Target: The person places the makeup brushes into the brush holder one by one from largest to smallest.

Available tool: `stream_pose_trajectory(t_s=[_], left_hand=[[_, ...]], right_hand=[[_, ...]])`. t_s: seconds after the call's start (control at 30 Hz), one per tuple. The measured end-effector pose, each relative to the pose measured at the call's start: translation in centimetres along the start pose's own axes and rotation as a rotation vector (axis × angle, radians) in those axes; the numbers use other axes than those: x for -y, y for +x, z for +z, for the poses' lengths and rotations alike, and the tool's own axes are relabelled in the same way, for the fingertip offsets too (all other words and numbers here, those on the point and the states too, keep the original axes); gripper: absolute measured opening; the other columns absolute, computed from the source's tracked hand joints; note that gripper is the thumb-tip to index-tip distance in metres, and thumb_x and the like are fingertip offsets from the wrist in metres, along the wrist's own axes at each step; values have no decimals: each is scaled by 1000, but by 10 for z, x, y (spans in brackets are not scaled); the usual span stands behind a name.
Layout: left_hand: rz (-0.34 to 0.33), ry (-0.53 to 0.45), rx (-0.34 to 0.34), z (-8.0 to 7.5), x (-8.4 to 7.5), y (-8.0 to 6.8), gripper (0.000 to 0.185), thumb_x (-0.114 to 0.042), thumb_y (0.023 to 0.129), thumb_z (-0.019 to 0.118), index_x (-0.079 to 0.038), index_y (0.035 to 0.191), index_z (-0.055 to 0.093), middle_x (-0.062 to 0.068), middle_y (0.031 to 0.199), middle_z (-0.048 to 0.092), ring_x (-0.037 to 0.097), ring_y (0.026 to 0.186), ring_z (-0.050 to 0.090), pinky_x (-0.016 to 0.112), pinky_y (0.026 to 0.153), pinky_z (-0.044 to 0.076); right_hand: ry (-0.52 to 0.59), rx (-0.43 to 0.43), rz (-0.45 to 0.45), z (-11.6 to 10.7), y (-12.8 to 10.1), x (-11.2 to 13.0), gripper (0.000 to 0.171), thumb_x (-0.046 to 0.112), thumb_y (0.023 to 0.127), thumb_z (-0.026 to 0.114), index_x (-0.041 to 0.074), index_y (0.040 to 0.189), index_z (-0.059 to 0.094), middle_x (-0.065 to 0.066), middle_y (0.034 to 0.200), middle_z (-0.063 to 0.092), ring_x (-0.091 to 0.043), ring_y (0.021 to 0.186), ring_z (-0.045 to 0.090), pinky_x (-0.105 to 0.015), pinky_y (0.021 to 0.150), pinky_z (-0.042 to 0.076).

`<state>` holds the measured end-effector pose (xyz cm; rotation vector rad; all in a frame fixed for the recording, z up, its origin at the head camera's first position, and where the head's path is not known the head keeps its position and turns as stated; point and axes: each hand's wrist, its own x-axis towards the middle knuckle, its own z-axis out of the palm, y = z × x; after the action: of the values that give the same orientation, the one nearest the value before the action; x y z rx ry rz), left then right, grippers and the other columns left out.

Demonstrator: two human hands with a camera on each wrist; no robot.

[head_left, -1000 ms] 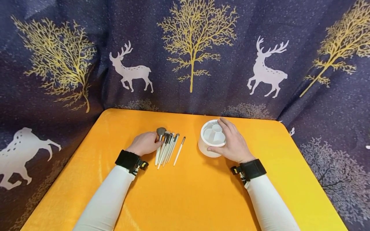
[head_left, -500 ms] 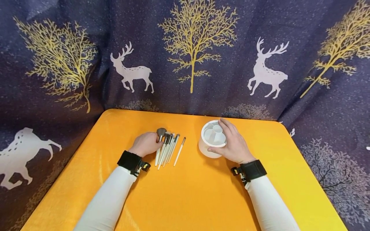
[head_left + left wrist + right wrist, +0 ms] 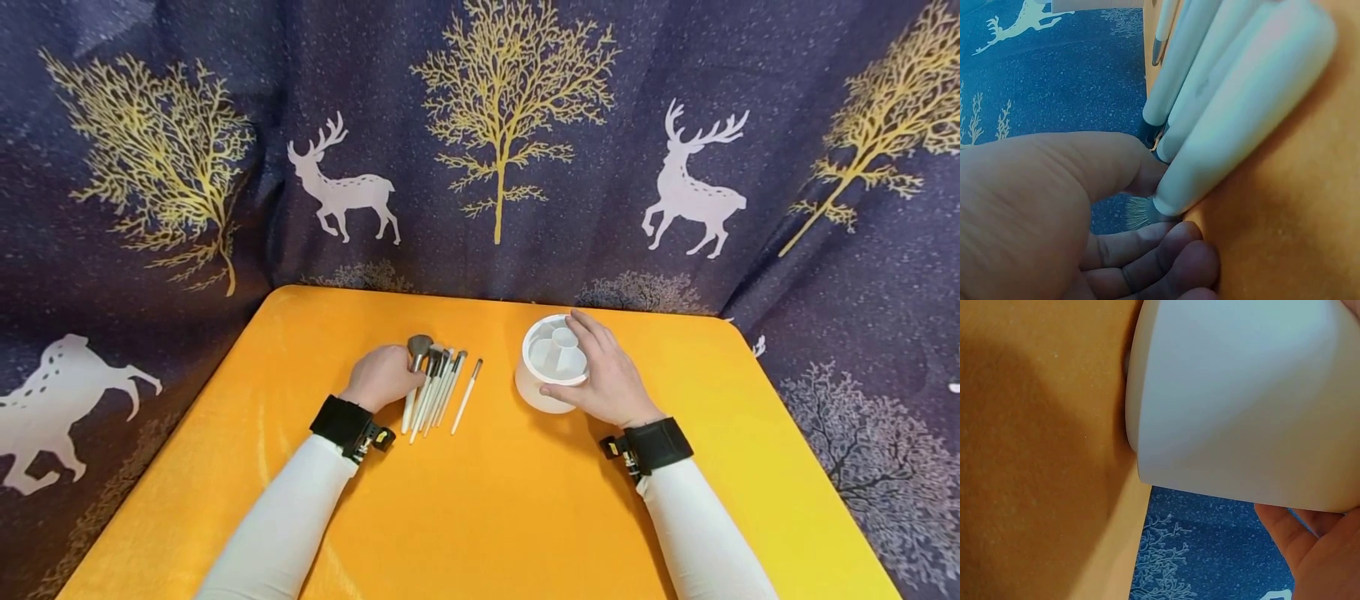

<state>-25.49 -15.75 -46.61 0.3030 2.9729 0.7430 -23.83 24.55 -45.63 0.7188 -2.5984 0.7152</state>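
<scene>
on the orange table point(image 3: 487, 500), the left hand point(image 3: 381, 375) curls around the largest of the makeup brushes point(image 3: 435, 379), none yet in the empty white holder point(image 3: 551, 371) clasped by the right hand point(image 3: 611, 375).

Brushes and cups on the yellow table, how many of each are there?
Brushes: about 6, lying side by side by the left hand; they overlap, so the count is not sure.
Cups: 1, the white cup with dividers inside, under the right hand.
Total: about 7 things on the table.
</scene>
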Motion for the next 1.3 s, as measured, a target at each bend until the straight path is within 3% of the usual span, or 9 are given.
stream_pose_trajectory(t_s=[0.47, 0.67, 0.87, 1.03, 1.3], left_hand=[[-34, -96, -7, -3, 6, 2, 41, -24, 100, 77, -15, 67, 55, -2, 60, 37, 18, 51, 42, 33, 55, 29], [-34, -156, -91, -10, 10, 4, 32, -25, 100, 78, -11, 75, 64, 0, 62, 47, 19, 53, 46, 34, 55, 32], [39, -217, -215, -16, 6, 3, 23, -25, 102, 78, -7, 90, 71, 6, 75, 64, 22, 63, 51, 38, 64, 37], [65, -259, -244, -20, -1, 1, 19, -25, 101, 75, -6, 103, 71, 8, 88, 70, 24, 70, 56, 39, 68, 42], [94, -330, -281, -23, -12, -3, 19, -25, 100, 74, -9, 109, 69, 7, 95, 72, 25, 80, 63, 41, 76, 49]], right_hand=[[16, 0, -1, 0, -2, -2, 122, 57, 76, 101, 12, 172, 39, -12, 179, 34, -38, 161, 37, -71, 113, 47], [22, 3, -2, 0, 0, -2, 122, 56, 77, 101, 13, 173, 39, -9, 180, 32, -38, 161, 37, -71, 113, 47], [16, 0, -5, 2, 0, -3, 123, 56, 76, 101, 13, 173, 39, -11, 179, 34, -38, 161, 38, -72, 113, 47], [26, 7, 1, 1, 1, -4, 123, 57, 76, 101, 13, 173, 39, -9, 180, 32, -38, 161, 37, -72, 114, 46], [28, 0, -12, 3, 1, -5, 124, 56, 76, 102, 13, 173, 38, -11, 180, 33, -38, 161, 37, -69, 115, 46]])
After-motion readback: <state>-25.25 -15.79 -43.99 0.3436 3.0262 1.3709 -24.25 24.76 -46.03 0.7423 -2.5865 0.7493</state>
